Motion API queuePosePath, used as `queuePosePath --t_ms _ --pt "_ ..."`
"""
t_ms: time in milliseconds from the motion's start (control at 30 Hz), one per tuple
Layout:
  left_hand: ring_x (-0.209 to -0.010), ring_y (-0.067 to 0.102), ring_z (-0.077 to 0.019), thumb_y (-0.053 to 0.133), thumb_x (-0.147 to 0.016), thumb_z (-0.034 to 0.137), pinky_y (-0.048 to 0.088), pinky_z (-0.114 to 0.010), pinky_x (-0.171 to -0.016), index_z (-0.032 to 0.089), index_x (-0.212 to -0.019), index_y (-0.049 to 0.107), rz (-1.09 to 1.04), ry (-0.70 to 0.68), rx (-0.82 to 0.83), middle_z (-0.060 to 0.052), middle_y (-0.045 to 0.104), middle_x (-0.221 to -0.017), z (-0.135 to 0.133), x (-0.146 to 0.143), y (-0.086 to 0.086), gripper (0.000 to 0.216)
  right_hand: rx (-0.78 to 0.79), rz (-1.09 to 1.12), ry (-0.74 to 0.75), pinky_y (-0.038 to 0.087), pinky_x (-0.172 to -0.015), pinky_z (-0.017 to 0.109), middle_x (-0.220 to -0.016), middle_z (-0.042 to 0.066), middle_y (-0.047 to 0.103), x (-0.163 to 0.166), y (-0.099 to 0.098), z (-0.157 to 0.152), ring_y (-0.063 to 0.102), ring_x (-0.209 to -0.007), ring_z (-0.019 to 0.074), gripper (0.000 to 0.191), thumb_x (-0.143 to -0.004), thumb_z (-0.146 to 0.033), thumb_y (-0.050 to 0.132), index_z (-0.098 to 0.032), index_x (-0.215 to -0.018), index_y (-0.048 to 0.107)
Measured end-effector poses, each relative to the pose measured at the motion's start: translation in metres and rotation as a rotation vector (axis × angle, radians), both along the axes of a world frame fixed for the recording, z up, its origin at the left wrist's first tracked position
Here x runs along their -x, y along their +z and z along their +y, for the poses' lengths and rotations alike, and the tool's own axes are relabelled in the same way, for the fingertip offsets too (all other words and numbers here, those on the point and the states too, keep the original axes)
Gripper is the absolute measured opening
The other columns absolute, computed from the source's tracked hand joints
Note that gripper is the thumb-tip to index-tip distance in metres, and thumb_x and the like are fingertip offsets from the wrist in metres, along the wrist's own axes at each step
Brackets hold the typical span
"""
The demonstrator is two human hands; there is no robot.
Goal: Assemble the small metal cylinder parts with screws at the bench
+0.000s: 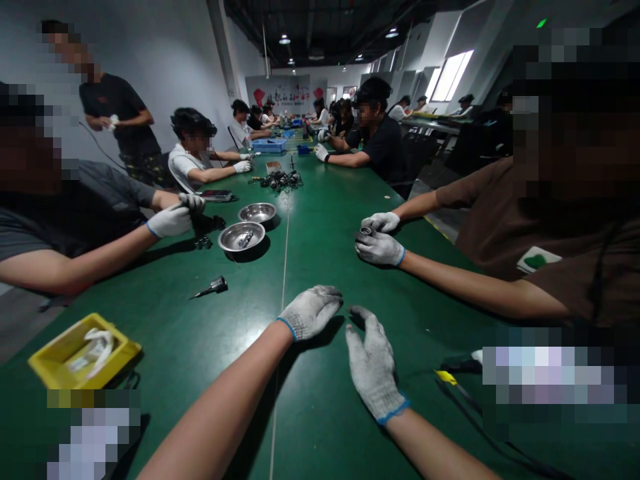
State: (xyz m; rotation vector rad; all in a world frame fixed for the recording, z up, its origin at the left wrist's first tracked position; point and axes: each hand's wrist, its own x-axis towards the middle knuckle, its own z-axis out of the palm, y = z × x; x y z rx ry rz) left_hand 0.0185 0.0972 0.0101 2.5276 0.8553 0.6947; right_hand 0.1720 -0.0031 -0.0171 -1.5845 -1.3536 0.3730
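Both of my hands wear pale knitted work gloves with blue cuffs, smudged grey. My left hand is over the green table near its middle seam, fingers stretched out close together, palm down. No object shows in it, though its underside is hidden. To its right, my right hand has its thumb and fingers apart and holds nothing visible. A small gap separates the two hands. The nearest loose tool, a dark tapered piece with a thin pointed tip, lies to the left of my left hand.
Two steel bowls stand ahead left, the nearer holding small metal parts. A yellow bin sits at left. A cable with a yellow tag lies at right. A co-worker's gloved hands hold a metal ring; another's gloved hands work at left.
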Motion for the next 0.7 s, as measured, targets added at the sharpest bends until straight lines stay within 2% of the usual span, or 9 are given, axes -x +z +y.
queuePosePath --t_ms 133,300,467,600,700 --pt "-0.125 0.067 -0.0237 0.041 -0.107 0.03 0.051 -0.038 -0.112 0.016 -0.118 0.075 -0.07 -0.001 0.039 -0.012 0.076 -0.124 -0.026 0.006 0.003 0.039 -0.003 0.04 0.015 0.051 -0.101 0.051 -0.126 0.018 0.07 -0.001 -0.002 0.001 0.065 -0.117 0.0329 0.044 -0.097 -0.046 0.045 -0.018 -0.127 0.062" --pt "-0.122 0.067 -0.0281 0.065 -0.094 0.032 0.053 -0.041 -0.109 0.017 -0.119 0.075 -0.055 0.005 0.043 -0.014 0.074 -0.125 -0.044 0.009 0.001 0.031 -0.014 0.133 0.034 0.05 -0.101 0.049 -0.126 0.017 0.071 0.004 -0.005 0.001 0.067 -0.117 0.0313 0.048 -0.099 -0.052 0.041 -0.018 -0.126 0.062" --pt "-0.108 0.071 -0.0239 0.06 -0.098 0.026 0.055 -0.038 -0.103 0.018 -0.108 0.079 -0.082 -0.002 0.075 -0.011 0.078 -0.112 -0.045 0.011 -0.002 0.023 -0.023 0.204 0.066 0.05 -0.101 0.047 -0.126 0.016 0.071 0.02 -0.004 0.002 0.067 -0.116 0.0296 0.049 -0.1 -0.052 0.039 -0.018 -0.128 0.061" --pt "-0.102 0.073 -0.0228 0.066 -0.093 0.026 0.057 -0.036 -0.098 0.019 -0.106 0.079 -0.168 0.141 0.121 -0.009 0.078 -0.107 -0.047 0.011 0.0 0.02 -0.015 0.242 0.059 0.05 -0.102 0.046 -0.127 0.016 0.071 0.03 -0.001 0.006 0.067 -0.115 0.029 0.048 -0.1 -0.051 0.041 -0.018 -0.129 0.061" --pt "-0.102 0.073 -0.0233 0.072 -0.088 0.03 0.058 -0.035 -0.096 0.019 -0.113 0.076 -0.257 0.294 0.201 -0.009 0.077 -0.113 -0.043 0.017 0.002 0.028 -0.045 0.265 0.052 0.05 -0.102 0.044 -0.129 0.015 0.071 0.032 -0.001 0.008 0.066 -0.116 0.0276 0.046 -0.101 -0.049 0.04 -0.019 -0.13 0.061"
